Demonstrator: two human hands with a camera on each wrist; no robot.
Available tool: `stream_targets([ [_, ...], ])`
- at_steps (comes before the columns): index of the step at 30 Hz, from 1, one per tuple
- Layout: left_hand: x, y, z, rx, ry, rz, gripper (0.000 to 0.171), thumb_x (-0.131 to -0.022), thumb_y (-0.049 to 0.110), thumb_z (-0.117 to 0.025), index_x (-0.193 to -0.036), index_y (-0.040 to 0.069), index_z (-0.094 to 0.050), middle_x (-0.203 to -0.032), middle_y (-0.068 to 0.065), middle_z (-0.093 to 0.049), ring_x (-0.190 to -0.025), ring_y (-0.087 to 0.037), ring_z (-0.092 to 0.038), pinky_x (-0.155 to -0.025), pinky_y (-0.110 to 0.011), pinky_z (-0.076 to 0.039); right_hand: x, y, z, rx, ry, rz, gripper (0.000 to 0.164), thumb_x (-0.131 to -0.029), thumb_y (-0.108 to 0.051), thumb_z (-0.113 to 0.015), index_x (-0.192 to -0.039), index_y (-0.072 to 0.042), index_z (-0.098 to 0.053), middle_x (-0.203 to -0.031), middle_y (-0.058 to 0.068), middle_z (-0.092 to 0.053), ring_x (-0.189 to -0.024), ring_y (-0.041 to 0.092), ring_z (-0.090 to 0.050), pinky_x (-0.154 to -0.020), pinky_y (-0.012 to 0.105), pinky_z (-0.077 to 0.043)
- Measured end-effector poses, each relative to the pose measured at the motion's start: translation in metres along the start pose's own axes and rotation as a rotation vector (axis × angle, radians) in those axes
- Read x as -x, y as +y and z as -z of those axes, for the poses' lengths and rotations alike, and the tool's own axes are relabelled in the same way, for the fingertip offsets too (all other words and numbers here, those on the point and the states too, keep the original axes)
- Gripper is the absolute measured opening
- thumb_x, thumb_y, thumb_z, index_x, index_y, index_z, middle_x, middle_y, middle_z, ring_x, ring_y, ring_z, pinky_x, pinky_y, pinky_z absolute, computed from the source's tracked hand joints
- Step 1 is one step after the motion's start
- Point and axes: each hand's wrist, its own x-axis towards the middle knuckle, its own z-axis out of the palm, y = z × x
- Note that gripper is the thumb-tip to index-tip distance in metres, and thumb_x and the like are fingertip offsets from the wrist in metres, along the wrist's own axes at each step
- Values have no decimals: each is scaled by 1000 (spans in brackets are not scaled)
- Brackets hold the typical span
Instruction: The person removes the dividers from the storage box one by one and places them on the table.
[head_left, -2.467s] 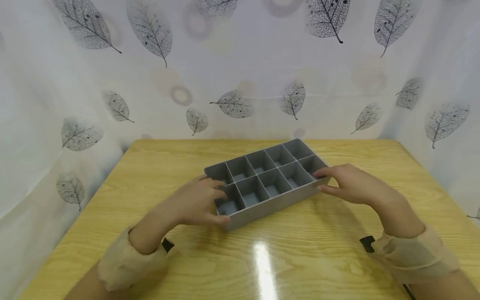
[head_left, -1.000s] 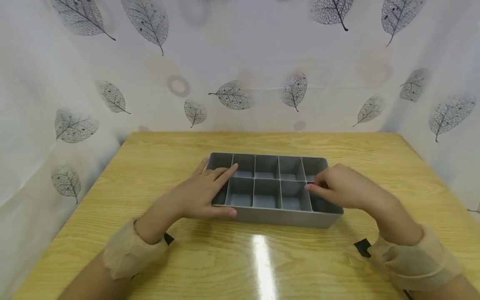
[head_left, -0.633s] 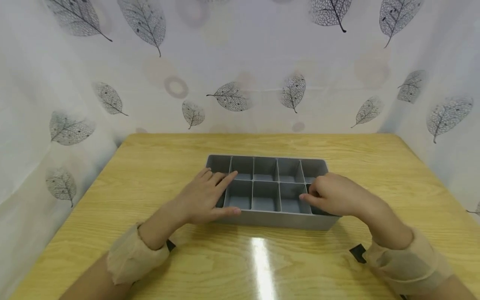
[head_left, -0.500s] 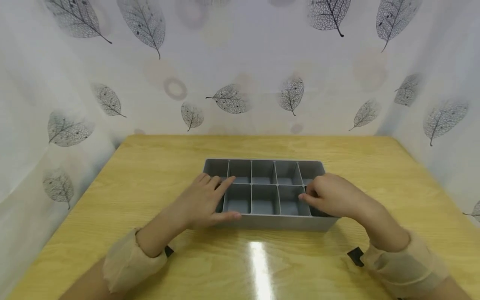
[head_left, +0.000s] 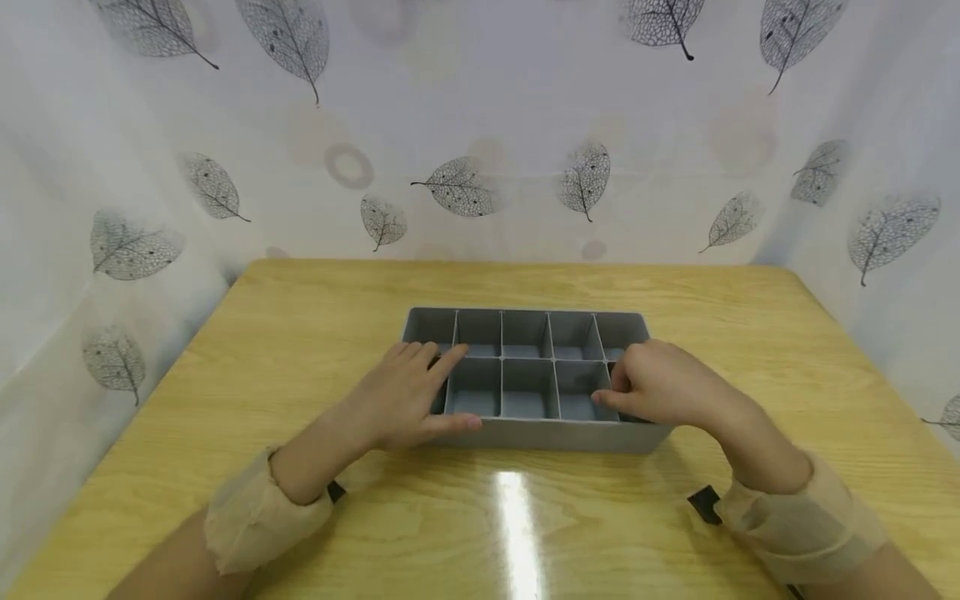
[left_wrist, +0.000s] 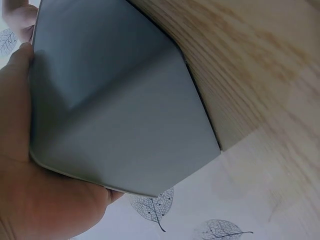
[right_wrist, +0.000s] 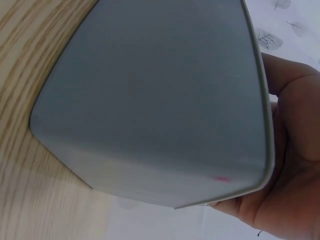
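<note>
Grey ten-compartment tray [head_left: 555, 435], two rows of five, sits on the wood-grain worktop [head_left: 420, 525] between the two hands, set in from the far edge and well apart from both side edges, its long axis roughly parallel to that far edge. Left hand [head_left: 401, 396] lies over the tray's left end, thumb and index finger spread well apart, the thumb along the near rim; right hand [head_left: 667, 387] is over the right end, fingers curled down at the near-right compartment, cannot tell whether they pinch a wall. Both hands touch the tray; neither is nearer.
</note>
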Motion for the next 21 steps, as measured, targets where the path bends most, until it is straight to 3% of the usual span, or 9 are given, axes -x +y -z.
stream_targets([
  [9,0,0,-2,1,-9,5,97,-78,83,-22,-144,12,-29,-114,-9,-53,-103,-25,-47,-94,-43,-35,1,-1,-2,12,18,-47,46,-82,-23,-61,-44,-23,-36,-39,-16,-25,-37,1,-21,-44,23,-28],
  [21,-1,-2,-1,23,-8,56,98,-76,84,-22,-141,12,-33,-120,-11,-52,-109,-27,-47,-99,-46,-32,-2,-4,1,-4,140,-83,42,-79,-19,-58,-45,-22,-34,-41,-16,-23,-40,4,-21,-44,24,-23],
])
